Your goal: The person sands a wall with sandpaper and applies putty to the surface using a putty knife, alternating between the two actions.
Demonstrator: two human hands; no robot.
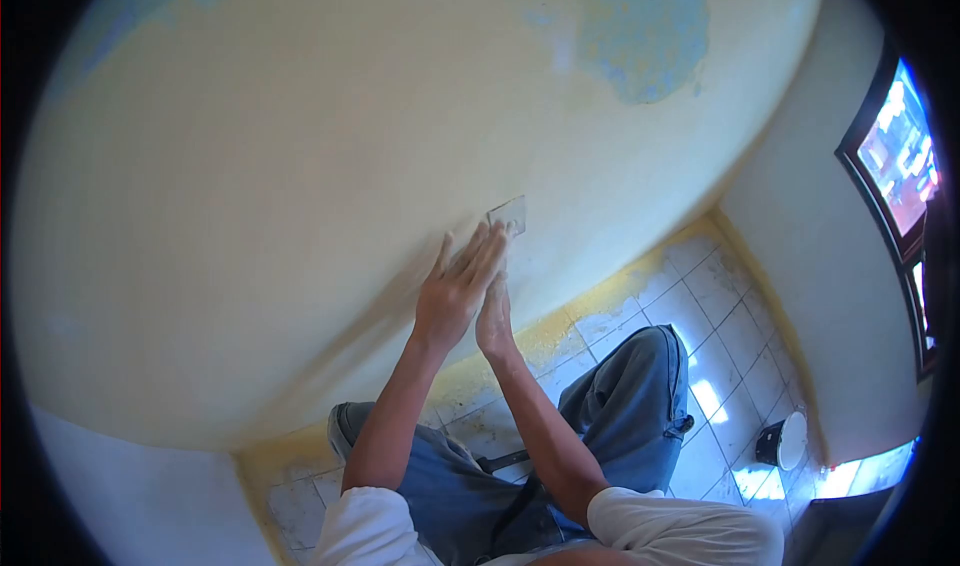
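Observation:
Both hands are raised together against the pale yellow wall (300, 166). A small grey flat piece (508, 213), perhaps sandpaper or a thin pad, lies against the wall at the fingertips. My left hand (461, 284) has its fingers stretched out, the thumb-side finger apart, and its fingertips lie over those of my right hand. Behind and below it, my right hand (495, 313) presses toward the grey piece, its fingers largely hidden by my left hand. White dust covers the fingers.
Peeled blue-green patches (645, 36) mark the upper wall. Below are bent legs in blue-grey trousers (635, 381) on white floor tiles (715, 286). A small bucket (791, 441) stands at the lower right, beneath a dark-framed window (885, 161).

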